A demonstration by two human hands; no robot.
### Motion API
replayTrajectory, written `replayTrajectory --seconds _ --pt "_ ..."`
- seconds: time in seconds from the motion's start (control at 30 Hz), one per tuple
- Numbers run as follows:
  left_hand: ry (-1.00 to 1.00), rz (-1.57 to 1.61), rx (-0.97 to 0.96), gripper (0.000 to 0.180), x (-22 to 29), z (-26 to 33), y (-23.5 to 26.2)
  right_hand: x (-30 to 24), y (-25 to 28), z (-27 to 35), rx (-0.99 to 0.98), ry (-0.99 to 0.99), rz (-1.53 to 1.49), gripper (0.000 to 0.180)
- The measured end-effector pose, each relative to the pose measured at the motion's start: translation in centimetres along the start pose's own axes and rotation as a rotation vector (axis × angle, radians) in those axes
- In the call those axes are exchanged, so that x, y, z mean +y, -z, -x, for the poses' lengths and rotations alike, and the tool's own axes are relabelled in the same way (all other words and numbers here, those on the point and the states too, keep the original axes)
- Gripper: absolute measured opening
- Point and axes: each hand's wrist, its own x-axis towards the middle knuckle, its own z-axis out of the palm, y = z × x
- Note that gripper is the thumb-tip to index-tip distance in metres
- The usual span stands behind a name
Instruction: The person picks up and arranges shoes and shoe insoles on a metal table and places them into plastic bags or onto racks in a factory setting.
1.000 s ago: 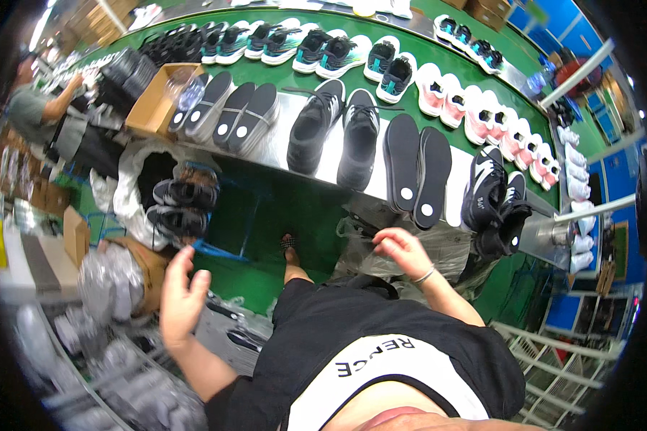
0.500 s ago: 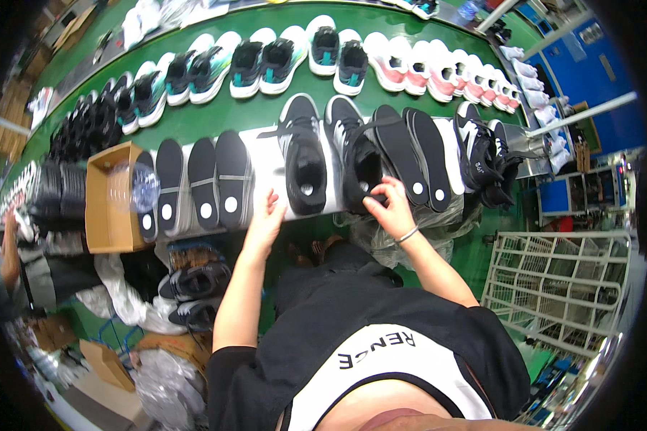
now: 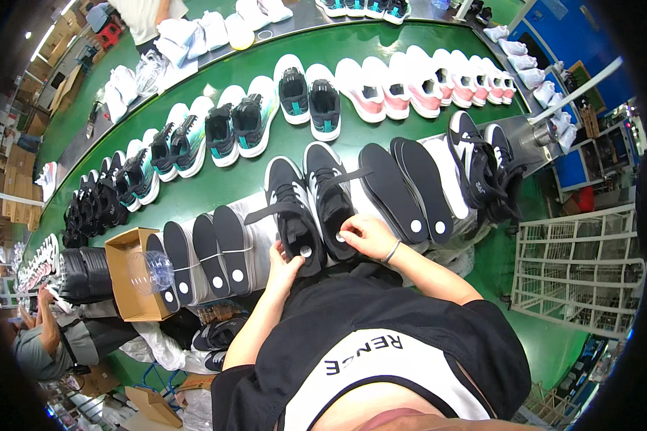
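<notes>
Two black and grey sneakers stand side by side in front of me, toes pointing away, with loose straps. My left hand (image 3: 286, 263) grips the heel of the left sneaker (image 3: 287, 188), thumb at the opening. A white round spot shows inside that heel. My right hand (image 3: 369, 238) is closed in a pinch at the heel opening of the right sneaker (image 3: 326, 188). Something small and white shows by its fingertips; I cannot tell whether it is held or lies in the shoe. Black insoles (image 3: 390, 192) with white dots lie to the right.
Bundled black insoles (image 3: 210, 253) and an open cardboard box (image 3: 122, 276) holding a clear plastic object are on the left. More black sneakers (image 3: 474, 169) stand at right. A green conveyor belt (image 3: 216, 183) carries rows of shoes beyond. A white wire rack (image 3: 575, 269) stands right; another person's arm (image 3: 47, 323) shows left.
My left hand has gone from loosely beside the left sneaker to gripping its heel. My right hand remains at the right sneaker's heel. The view has shifted, with the shoes lower in it.
</notes>
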Motion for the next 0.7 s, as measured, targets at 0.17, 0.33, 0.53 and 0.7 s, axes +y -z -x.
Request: replayTrajectory --seconds 0.17,0.33,0.53,0.7 --pt "0.059 -0.406 0.213 0.081 0.9 -2.1 -1.3 1.1 7.2 -4.0 -0.720 0.146 -0.095 0.028" --pt "0.107 -0.428 0.195 0.077 1.8 -1.9 -2.0 0.6 13.8 -13.4 -0.263 0.019 -0.279 0.021" --pt "0.059 -0.497 0.246 0.072 0.9 -2.3 -2.4 1.9 6.0 -27.1 0.110 0.206 0.784 0.035" --pt "0.080 -0.479 0.229 0.073 1.0 -2.1 -2.8 2.8 0.6 -31.7 0.242 0.088 1.037 0.020"
